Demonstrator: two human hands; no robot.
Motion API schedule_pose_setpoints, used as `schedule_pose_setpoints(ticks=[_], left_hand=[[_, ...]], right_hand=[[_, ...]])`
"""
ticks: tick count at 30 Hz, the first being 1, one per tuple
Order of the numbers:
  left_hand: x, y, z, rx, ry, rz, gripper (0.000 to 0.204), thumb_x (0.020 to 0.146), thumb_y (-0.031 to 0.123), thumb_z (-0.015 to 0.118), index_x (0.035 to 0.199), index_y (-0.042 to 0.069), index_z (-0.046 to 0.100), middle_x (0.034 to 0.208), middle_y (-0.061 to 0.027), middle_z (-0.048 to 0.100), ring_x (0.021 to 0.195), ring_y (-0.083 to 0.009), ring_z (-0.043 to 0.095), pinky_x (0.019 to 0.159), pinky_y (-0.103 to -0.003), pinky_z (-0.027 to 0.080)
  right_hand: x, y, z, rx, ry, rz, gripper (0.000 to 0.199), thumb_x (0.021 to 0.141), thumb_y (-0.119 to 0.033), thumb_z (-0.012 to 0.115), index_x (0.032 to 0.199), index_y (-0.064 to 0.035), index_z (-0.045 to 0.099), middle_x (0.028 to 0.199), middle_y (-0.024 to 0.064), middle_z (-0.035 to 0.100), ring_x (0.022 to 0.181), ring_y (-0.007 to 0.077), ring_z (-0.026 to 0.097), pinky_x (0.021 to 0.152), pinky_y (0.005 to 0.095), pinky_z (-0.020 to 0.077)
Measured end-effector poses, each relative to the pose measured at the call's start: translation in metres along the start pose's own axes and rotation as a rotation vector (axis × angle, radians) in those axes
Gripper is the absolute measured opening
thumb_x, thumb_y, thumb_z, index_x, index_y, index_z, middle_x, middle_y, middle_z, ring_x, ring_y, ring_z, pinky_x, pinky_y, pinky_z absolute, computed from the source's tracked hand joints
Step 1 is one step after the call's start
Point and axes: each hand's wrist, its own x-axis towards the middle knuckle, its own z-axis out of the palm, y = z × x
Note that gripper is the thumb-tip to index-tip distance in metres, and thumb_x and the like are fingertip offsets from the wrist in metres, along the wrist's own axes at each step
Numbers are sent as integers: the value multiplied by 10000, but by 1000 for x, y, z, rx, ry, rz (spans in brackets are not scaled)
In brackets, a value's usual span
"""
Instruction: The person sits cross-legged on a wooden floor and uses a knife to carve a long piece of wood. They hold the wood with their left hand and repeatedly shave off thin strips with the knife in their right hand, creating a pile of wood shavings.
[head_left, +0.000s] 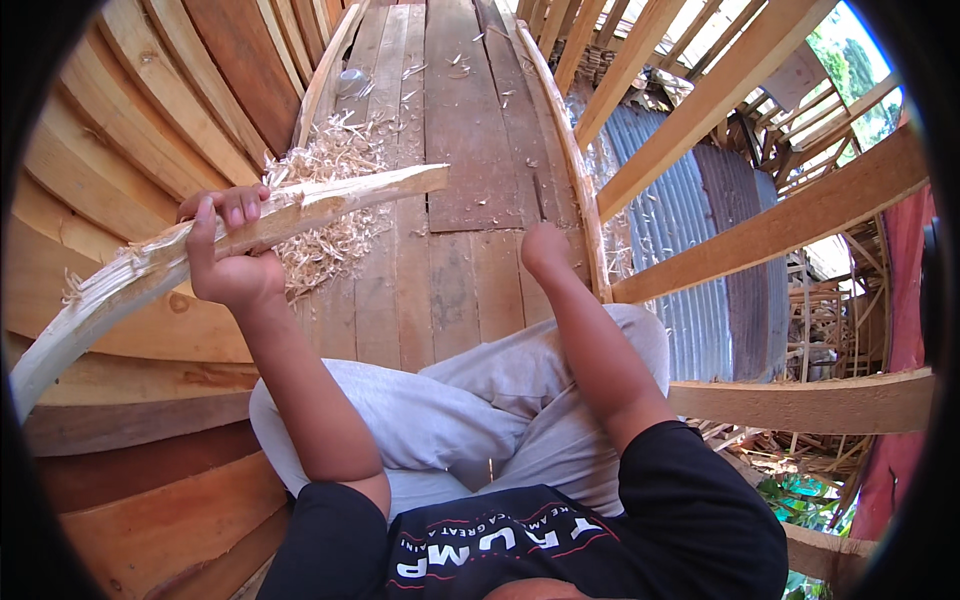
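A long, pale, roughly shaved wooden pole (345, 198) slants across the left side, its pointed end toward the middle. My left hand (237, 272) is wrapped round it from below, with the fingers over its upper side. Curled shavings cling to the pole's left part. On the right, my right hand (546, 250) is a closed fist above the floorboards. A thin dark strip (537, 190) shows just beyond the fist; whether it is a blade in my grip or a gap between boards, I cannot tell.
Wood shavings (345, 150) are heaped on the plank floor (455, 290) beneath the pole. A small clear container (352, 82) stands farther off. Wooden planks (130, 190) wall the left; slanting beams (770, 225) and corrugated metal sheets (670, 250) lie to the right. My crossed legs (450, 410) fill the near floor.
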Motion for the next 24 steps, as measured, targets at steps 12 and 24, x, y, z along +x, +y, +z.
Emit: schedule_pose_setpoints(ticks=[12, 24], left_hand=[[-1, -3, 3, 34, 22, -14, 129, 824, 190, 550, 822, 65, 517, 655, -23, 419, 656, -166, 448, 774, -394, 426], [-3, -21, -5, 48, -54, -59, 107, 824, 158, 554, 860, 62, 525, 655, -35, 442, 666, -175, 465, 757, -395, 438]], right_hand=[[9, -4, 24, 55, -6, -90, 244, 872, -192, 570, 967, 7, 677, 1017, 197, 670, 964, 346, 653, 799, 429, 535], [25, -6, 15, 315, 4, -141, 277, 884, -183, 504, 988, 19, 661, 1016, 253, 650, 987, 399, 622, 861, 458, 489]])
